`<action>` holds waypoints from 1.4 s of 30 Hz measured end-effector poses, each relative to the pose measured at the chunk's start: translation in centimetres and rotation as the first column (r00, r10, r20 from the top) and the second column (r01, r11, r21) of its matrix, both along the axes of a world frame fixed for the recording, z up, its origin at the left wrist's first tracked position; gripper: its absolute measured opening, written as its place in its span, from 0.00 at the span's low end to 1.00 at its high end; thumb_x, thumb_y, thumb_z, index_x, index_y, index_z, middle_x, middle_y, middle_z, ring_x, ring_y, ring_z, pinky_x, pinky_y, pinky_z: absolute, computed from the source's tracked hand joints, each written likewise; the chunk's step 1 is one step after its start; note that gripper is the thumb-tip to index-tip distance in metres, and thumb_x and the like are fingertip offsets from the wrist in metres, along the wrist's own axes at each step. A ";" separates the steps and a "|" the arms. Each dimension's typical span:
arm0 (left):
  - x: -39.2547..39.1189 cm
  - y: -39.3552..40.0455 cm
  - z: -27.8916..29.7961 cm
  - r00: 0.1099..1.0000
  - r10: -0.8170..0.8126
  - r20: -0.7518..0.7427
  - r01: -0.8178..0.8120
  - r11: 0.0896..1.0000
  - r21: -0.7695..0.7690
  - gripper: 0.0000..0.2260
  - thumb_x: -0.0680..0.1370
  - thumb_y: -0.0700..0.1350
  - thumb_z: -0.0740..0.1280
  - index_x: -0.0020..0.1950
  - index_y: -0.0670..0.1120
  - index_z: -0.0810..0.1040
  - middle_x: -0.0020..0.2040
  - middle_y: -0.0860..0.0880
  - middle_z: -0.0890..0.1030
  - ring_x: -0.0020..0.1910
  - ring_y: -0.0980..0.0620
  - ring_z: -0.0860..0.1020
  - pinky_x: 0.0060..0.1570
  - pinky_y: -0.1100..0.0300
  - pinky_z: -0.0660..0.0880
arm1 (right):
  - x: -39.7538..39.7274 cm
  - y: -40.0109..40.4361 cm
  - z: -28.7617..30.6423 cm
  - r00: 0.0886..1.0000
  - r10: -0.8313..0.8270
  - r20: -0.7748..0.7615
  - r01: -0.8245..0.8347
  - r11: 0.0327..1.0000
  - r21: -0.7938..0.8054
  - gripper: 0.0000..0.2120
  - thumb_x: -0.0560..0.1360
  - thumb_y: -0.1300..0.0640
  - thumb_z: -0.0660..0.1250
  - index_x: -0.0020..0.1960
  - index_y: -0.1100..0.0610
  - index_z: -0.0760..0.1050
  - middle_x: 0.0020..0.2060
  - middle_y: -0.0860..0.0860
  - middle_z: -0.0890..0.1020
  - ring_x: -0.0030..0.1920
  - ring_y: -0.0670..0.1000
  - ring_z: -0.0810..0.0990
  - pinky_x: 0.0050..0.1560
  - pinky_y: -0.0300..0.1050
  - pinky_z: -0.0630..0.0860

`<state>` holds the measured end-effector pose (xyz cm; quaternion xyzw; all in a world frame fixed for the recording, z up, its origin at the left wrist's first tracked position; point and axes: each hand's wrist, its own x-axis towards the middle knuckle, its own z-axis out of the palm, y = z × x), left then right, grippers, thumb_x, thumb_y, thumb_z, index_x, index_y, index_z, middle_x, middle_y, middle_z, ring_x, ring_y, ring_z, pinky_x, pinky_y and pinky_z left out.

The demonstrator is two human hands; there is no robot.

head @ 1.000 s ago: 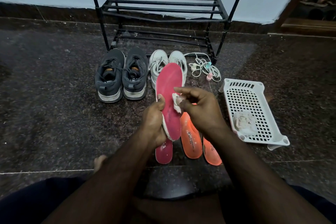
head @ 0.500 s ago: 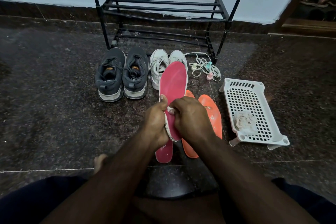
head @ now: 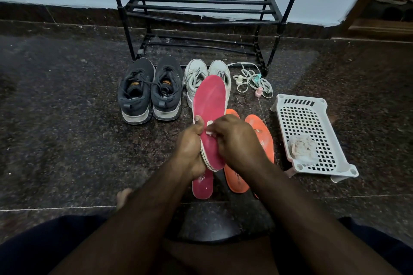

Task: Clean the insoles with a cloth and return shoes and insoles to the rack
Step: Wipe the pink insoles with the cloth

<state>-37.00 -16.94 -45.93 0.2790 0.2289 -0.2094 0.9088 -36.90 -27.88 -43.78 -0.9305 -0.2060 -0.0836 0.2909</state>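
My left hand grips a pink insole at its lower half and holds it upright over the floor. My right hand pinches a small white cloth against the insole's face near the middle. A second pink insole lies on the floor under my hands. Two orange insoles lie to its right, partly hidden by my right arm. Dark grey sneakers and white sneakers stand in front of the black shoe rack.
A white slotted plastic basket with a crumpled white cloth in it sits on the right. A tangle of white laces or cord lies by the rack's right leg. The floor is dark speckled stone.
My right hand with the cloth went down the pink insole towards its heel, then came part of the way back up. The insole stays in my left hand.
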 end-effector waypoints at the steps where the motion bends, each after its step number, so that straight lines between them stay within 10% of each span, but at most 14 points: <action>1: -0.1 0.1 0.2 1.000 -0.013 -0.015 0.013 1.000 -0.027 0.25 0.83 0.57 0.56 0.60 0.36 0.75 0.53 0.37 0.78 0.59 0.40 0.78 0.67 0.44 0.70 | -0.3 0.4 0.0 0.998 0.057 -0.026 -0.058 0.997 -0.040 0.12 0.66 0.61 0.62 0.43 0.58 0.84 0.38 0.54 0.82 0.41 0.58 0.80 0.42 0.50 0.77; 12: 0.2 0.4 0.2 0.999 -0.032 0.044 0.032 0.999 0.001 0.25 0.83 0.57 0.55 0.62 0.37 0.76 0.54 0.37 0.79 0.54 0.42 0.79 0.64 0.45 0.72 | -0.7 0.5 0.6 0.998 -0.017 -0.056 0.017 1.000 0.007 0.10 0.66 0.62 0.61 0.41 0.56 0.80 0.37 0.51 0.83 0.41 0.56 0.80 0.45 0.48 0.74; 16: 0.2 0.6 0.1 0.999 -0.025 0.021 0.024 0.997 0.068 0.27 0.84 0.58 0.54 0.60 0.34 0.76 0.46 0.38 0.82 0.41 0.44 0.84 0.43 0.52 0.83 | -1.4 0.0 0.9 0.983 0.094 -0.155 -0.096 0.995 -0.004 0.10 0.67 0.67 0.66 0.40 0.55 0.81 0.36 0.49 0.83 0.39 0.50 0.80 0.44 0.47 0.75; 21: 0.3 0.4 0.2 0.999 0.006 0.053 -0.010 0.998 0.070 0.27 0.83 0.55 0.57 0.68 0.33 0.72 0.60 0.35 0.78 0.60 0.39 0.78 0.66 0.44 0.72 | -0.6 -0.4 1.2 0.997 -0.070 -0.017 0.072 0.994 0.080 0.09 0.69 0.66 0.66 0.42 0.55 0.81 0.39 0.48 0.84 0.42 0.48 0.79 0.47 0.41 0.72; 26: 0.1 0.6 0.0 0.999 -0.010 0.032 0.007 0.994 0.111 0.28 0.84 0.58 0.54 0.66 0.33 0.74 0.54 0.36 0.81 0.49 0.40 0.82 0.53 0.47 0.79 | -1.5 0.5 1.0 0.980 0.088 -0.177 -0.102 0.992 -0.074 0.10 0.65 0.63 0.62 0.40 0.54 0.80 0.35 0.50 0.83 0.40 0.54 0.80 0.45 0.50 0.76; 30: 0.4 0.5 -0.1 0.999 0.031 0.038 -0.037 0.987 0.156 0.25 0.84 0.57 0.56 0.58 0.36 0.78 0.52 0.37 0.82 0.45 0.43 0.83 0.50 0.48 0.80 | -1.5 -1.0 1.7 0.954 0.069 -0.292 -0.065 0.998 0.023 0.11 0.69 0.67 0.67 0.43 0.53 0.83 0.38 0.46 0.85 0.40 0.42 0.81 0.43 0.34 0.75; 35: 0.4 0.8 0.3 0.998 0.058 0.016 -0.059 0.995 0.083 0.28 0.84 0.59 0.55 0.62 0.34 0.76 0.54 0.38 0.82 0.50 0.42 0.82 0.56 0.46 0.78 | -1.9 0.3 0.9 0.988 0.001 -0.154 0.004 0.999 0.033 0.10 0.68 0.65 0.66 0.44 0.54 0.82 0.41 0.49 0.84 0.44 0.51 0.80 0.47 0.48 0.75; 42: 1.0 1.8 0.3 0.996 0.076 0.037 -0.077 0.996 0.034 0.28 0.83 0.61 0.54 0.66 0.39 0.75 0.59 0.39 0.83 0.56 0.41 0.82 0.54 0.42 0.76 | -2.0 -0.6 1.6 0.946 -0.017 -0.322 0.082 0.978 0.191 0.07 0.71 0.64 0.71 0.42 0.52 0.82 0.38 0.44 0.84 0.40 0.42 0.80 0.44 0.40 0.75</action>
